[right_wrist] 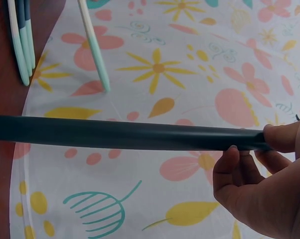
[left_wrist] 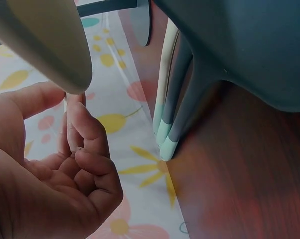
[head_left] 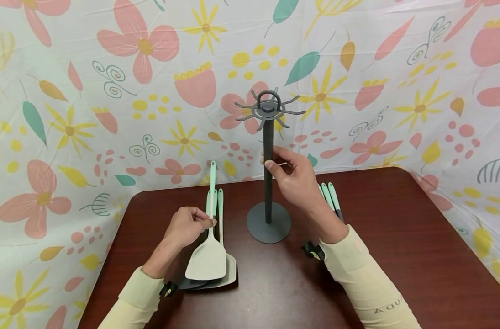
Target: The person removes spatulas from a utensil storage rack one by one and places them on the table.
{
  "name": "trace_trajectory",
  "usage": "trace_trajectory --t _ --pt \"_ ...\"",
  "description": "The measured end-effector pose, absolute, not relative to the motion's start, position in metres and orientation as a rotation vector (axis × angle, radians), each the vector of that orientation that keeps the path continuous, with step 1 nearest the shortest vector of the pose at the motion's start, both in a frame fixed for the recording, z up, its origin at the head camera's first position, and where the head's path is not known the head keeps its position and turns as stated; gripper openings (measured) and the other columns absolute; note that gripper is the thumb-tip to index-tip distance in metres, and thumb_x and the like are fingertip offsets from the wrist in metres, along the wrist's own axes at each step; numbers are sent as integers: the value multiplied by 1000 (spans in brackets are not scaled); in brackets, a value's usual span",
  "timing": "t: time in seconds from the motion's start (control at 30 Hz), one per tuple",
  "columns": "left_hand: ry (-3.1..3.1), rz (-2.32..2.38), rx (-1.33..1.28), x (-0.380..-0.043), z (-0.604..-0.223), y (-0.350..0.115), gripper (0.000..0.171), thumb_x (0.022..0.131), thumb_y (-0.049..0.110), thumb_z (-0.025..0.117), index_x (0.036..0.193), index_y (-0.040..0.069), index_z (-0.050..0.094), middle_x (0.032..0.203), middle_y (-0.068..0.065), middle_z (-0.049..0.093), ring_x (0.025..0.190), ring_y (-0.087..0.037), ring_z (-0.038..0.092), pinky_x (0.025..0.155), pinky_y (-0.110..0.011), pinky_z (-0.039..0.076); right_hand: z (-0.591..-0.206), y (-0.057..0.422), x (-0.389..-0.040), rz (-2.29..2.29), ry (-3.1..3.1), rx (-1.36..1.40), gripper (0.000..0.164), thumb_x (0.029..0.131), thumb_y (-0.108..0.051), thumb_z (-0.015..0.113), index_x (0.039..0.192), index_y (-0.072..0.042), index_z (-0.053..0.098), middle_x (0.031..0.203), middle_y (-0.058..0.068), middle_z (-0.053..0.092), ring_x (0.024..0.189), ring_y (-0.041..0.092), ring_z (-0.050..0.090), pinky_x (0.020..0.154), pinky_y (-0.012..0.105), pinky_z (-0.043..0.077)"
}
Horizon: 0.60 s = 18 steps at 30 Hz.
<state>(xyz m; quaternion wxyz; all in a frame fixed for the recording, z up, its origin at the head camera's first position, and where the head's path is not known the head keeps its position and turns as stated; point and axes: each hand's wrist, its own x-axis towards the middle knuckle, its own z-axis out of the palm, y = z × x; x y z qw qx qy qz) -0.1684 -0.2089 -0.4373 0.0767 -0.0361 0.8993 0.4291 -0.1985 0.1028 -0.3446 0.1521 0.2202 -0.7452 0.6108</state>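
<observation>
My left hand (head_left: 186, 228) pinches a cream spatula (head_left: 208, 262) with a mint-tipped handle, near where the handle meets the blade. The spatula is raised over other utensils, its handle pointing away and its blade toward me. In the left wrist view its cream blade (left_wrist: 45, 40) hangs above the thumb and fingertips. A dark grey utensil stand (head_left: 268, 192) stands upright on its round base, with a ring of curved hooks and a loop on top. Around the middle of its pole, my right hand (head_left: 297, 178) grips with thumb and fingers. No utensil hangs on the hooks.
Several utensils with mint handles lie at the left, including a cream turner (head_left: 232, 269) and a dark one. More mint handles (head_left: 329, 194) show at the right, partly hidden behind my right forearm. Behind the brown table (head_left: 397, 219) hangs a flowered cloth (head_left: 151, 109).
</observation>
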Motion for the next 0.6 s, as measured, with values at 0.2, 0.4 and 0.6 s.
trace_trajectory --t 0.2,0.4,0.6 --pt "2693 1260 -144 -167 -440 -214 21 91 30 84 93 10 76 79 -6 66 71 -22 62 62 -34 49 -346 102 -198 1756 -2138 634 20 104 -9 69 123 -9 77 101 7 75 88 25 68 75 29 57" --pt "2670 1259 -175 -166 -444 -218 21 92 30 83 94 10 76 79 -6 67 74 -25 65 62 -35 49 -346 103 -198 1757 -2131 643 20 105 -9 68 123 -9 77 102 7 75 89 26 68 75 29 57" --pt "2644 1256 -198 -165 -449 -221 22 93 30 81 95 10 75 83 -8 69 79 -25 68 64 -35 50 -345 103 -198 1762 -2126 643 19 104 -9 69 121 -8 77 101 8 75 88 27 67 74 29 57"
